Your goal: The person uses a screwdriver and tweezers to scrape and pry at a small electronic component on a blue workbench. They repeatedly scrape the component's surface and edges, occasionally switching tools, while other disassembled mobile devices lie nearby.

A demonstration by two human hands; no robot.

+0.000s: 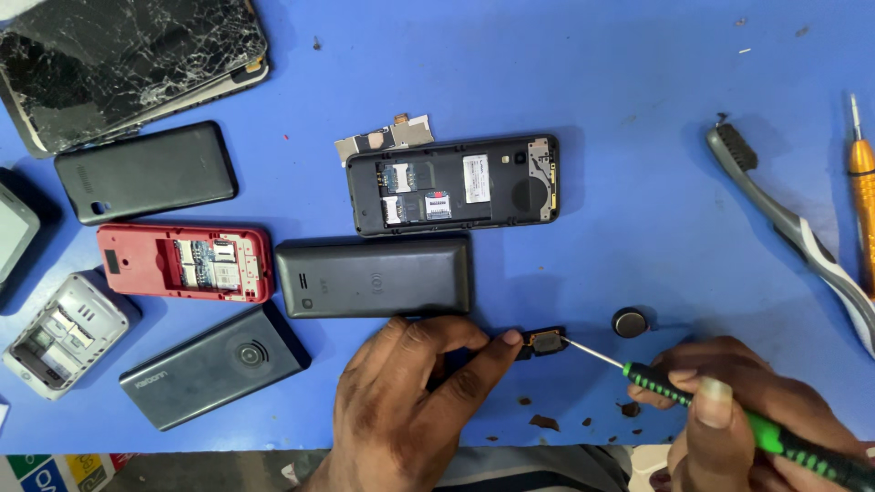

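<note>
**Two hands working one small part at the front edge of the blue table**

Several phones are lying to the left: a cracked tablet [118, 64] at the top corner, a black back cover [146, 171] below it, a red phone [185, 263] opened face-down with its innards showing, a grey shell [62, 333], and a dark phone [214, 366] near the edge. They look parked clear of the work zone.

Centre: an open black phone [453, 185] is sitting with its back off, and its likely cover [375, 277] is lying just below.

The left hand [401, 401] is pinching a small black part [545, 342] at thumb and fingertip, probably pinning it steady. The right hand [729, 401] is closed around a green screwdriver [729, 415], its tip touching the part. A round coin cell [630, 322] is resting near.

Far right: a toothbrush [793, 228] and an orange screwdriver [861, 182] are lying within reach.
</note>
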